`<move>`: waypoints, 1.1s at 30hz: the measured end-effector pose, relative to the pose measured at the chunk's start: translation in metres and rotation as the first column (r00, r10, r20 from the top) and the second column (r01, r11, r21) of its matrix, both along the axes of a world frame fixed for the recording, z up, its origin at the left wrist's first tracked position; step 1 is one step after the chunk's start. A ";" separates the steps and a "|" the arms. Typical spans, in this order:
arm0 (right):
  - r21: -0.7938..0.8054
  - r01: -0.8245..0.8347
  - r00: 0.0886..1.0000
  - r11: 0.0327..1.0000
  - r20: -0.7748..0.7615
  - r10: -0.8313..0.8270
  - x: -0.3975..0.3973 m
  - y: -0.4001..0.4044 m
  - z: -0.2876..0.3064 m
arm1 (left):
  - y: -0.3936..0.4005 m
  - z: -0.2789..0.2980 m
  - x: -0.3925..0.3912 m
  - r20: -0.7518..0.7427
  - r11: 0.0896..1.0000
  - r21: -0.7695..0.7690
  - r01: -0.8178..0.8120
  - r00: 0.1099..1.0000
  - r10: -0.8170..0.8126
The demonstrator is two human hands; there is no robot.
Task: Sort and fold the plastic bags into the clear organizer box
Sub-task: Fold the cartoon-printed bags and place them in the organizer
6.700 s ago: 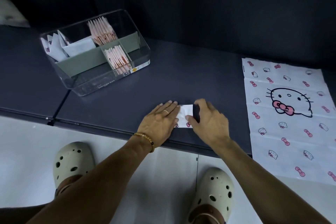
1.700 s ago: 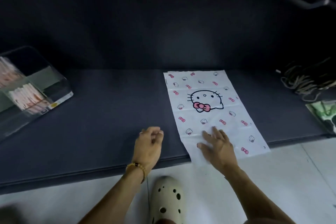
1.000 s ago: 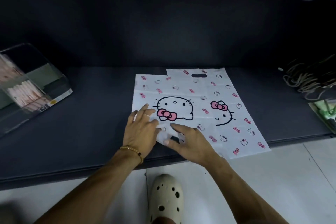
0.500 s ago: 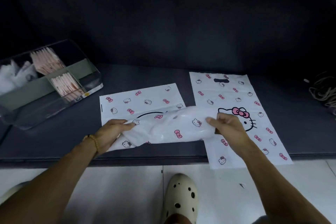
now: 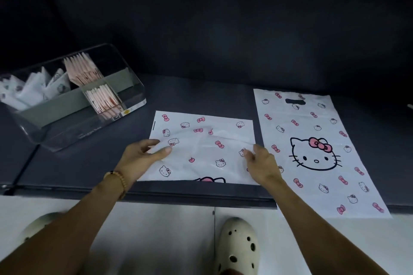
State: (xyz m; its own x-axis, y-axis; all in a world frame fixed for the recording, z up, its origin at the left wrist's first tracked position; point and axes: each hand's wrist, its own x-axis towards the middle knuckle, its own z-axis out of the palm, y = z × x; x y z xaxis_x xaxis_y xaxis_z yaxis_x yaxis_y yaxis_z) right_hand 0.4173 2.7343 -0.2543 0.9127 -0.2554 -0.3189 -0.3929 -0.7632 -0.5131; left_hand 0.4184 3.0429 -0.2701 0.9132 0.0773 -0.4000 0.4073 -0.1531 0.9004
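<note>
Both hands are applied to the folded bag [image 5: 202, 147] on the tabletop [image 5: 89, 163]: its left edge is pinched by the left hand [image 5: 143, 156], its right edge by the right hand [image 5: 262, 164]; the organizer box [image 5: 73, 100] stands left.

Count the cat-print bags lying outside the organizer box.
2. One bag lies folded under both hands at the table's front edge; a flat bag lies to its right, overhanging the edge. None seem hidden.
</note>
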 end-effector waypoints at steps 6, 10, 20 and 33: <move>0.070 0.106 0.994 0.992 -0.015 -0.105 -0.002 -0.003 -0.010 | 0.003 0.008 0.000 -0.065 0.960 -0.276 -0.055 0.997 0.039; 0.148 0.083 0.995 0.985 0.040 -0.090 -0.004 -0.008 -0.010 | 0.012 0.009 0.002 -0.110 0.959 -0.252 0.131 0.980 -0.163; 0.178 0.289 0.947 0.941 0.093 -0.308 -0.007 -0.008 -0.020 | -0.010 0.002 0.018 -0.065 0.895 0.441 -0.073 0.991 0.113; 0.107 0.348 0.934 0.931 0.045 -0.354 0.004 -0.009 -0.021 | -0.021 0.007 0.006 0.111 0.319 0.947 -0.026 0.961 -0.252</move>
